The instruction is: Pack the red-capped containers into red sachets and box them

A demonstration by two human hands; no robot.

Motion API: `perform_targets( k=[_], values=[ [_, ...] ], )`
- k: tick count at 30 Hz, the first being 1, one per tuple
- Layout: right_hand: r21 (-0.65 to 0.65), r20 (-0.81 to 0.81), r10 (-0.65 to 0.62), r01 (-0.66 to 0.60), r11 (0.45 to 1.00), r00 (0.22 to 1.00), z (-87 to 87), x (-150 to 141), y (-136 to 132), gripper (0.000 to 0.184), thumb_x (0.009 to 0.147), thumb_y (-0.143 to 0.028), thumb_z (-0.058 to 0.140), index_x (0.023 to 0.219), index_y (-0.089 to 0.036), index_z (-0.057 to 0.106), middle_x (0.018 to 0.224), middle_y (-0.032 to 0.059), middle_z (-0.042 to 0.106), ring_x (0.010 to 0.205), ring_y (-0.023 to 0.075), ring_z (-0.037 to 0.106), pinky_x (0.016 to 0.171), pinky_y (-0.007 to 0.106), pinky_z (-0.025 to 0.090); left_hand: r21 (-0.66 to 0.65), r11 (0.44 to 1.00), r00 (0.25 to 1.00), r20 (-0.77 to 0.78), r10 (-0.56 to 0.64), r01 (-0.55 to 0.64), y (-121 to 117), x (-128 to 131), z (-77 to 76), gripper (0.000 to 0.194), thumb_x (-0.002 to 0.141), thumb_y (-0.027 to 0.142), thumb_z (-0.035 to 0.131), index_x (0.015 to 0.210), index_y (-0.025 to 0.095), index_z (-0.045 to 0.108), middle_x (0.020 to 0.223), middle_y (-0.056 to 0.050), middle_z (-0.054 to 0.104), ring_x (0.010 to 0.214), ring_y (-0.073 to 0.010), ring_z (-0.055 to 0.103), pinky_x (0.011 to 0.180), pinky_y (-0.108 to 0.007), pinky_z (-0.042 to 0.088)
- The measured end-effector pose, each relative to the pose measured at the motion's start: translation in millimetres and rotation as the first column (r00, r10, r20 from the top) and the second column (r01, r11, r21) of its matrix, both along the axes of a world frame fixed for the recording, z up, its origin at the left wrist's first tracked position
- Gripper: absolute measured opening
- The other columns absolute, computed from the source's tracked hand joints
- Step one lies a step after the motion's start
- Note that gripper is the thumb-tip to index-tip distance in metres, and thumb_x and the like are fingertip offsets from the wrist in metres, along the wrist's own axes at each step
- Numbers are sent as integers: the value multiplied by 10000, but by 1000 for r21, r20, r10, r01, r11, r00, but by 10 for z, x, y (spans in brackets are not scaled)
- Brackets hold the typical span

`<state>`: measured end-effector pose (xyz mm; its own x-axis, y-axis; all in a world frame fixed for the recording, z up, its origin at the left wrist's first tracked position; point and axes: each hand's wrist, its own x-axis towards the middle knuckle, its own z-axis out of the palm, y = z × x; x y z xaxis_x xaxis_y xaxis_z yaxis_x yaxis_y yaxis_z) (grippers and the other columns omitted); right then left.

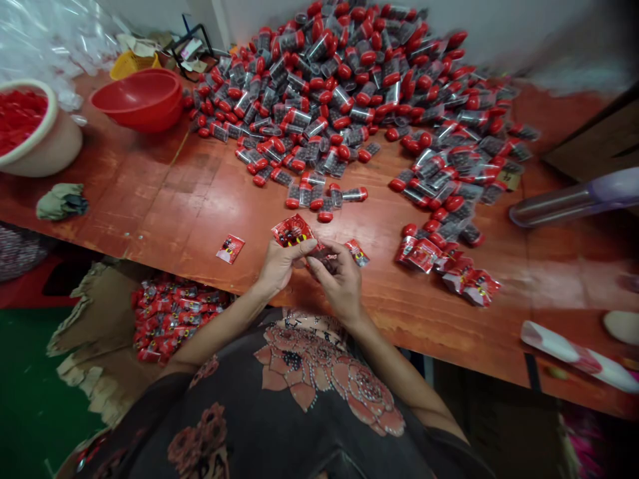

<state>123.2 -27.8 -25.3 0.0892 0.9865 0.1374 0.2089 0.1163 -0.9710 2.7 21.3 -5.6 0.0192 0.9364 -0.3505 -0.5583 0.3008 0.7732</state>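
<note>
My left hand point(277, 269) is closed with its thumb over a red printed packet point(293, 230) with dark and yellow figures. Close beside it, my right hand point(344, 279) has its thumb and fingers pinched together near the packet's right end. What lies between the right fingertips is partly hidden. A flat red printed packet point(230, 249) lies to the left, and a small one point(357, 253) lies just right of my right hand. Beyond my hands sit several clear containers with red caps and dark contents point(312, 191).
A large heap of red-capped containers point(329, 86) covers the table's back. Wrapped red packets point(449, 263) lie at right, near a clear tube point(574, 199) and a white roll point(579, 356). A red bowl point(140, 100) and white tub point(44, 143) stand left. A cardboard box holds packets point(172, 316) below.
</note>
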Motion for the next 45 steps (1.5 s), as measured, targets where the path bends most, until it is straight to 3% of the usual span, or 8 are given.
perform_targets(
  k=[4,7,11,20,26,33,39,45],
  values=[
    [4,45,9,-9,1000,999,1,-11,4,473,906,-294,575,1363,-394,501,1086,47,596,945,211,607,858,445,541,2,993,992,-22,-122,122,-19,-13,-16,287,532,166,880,764,172,710,759,-12,703,657,-119,619,626,-238,478],
    [22,70,0,-1,1000,998,-31,1,10,416,915,-294,560,1313,-412,553,1043,38,582,946,208,597,867,443,541,-27,994,994,-6,-110,110,-27,-6,-63,306,527,168,885,782,175,715,786,-24,712,683,-129,634,646,-246,487],
    [-30,-77,-45,43,999,996,-96,4,14,390,900,-302,567,1283,-372,571,1060,35,590,918,193,620,787,405,577,-46,999,1000,2,-2,2,-39,15,-126,281,565,236,878,787,184,712,782,-17,716,694,-133,649,647,-248,494],
    [-225,-400,-162,75,971,902,-66,-101,8,397,856,-359,616,1237,-325,511,961,11,628,656,131,644,578,308,587,6,1000,998,-57,-3,3,-131,90,-50,285,550,205,864,786,191,706,786,-12,727,683,-134,642,679,-261,517],
    [-182,-388,-109,40,982,915,-89,-54,28,315,839,-334,649,1152,-312,619,946,6,637,734,146,665,667,347,614,4,996,996,-25,90,-90,-46,68,-38,292,559,244,874,783,181,697,787,-8,717,679,-132,652,674,-265,505],
    [-110,-401,-88,48,993,912,-133,-98,17,249,825,-338,667,1069,-311,624,926,-20,606,708,124,662,639,308,606,63,993,990,-94,108,-103,95,42,88,235,535,172,860,657,165,659,670,29,662,609,-99,605,664,-245,501],
    [-25,-424,-62,57,998,903,-150,-102,12,213,850,-314,644,1063,-320,626,924,-26,594,754,122,661,682,311,620,103,991,986,-140,94,-80,96,97,103,207,571,175,848,634,160,651,643,34,637,587,-83,574,645,-231,480],
    [-21,-446,-100,102,995,889,-166,-99,16,203,865,-329,624,1067,-319,632,964,-16,574,748,117,650,640,295,624,120,983,983,-104,151,-138,94,150,108,234,579,207,850,667,184,634,670,40,643,604,-92,589,663,-244,480]
  ],
)
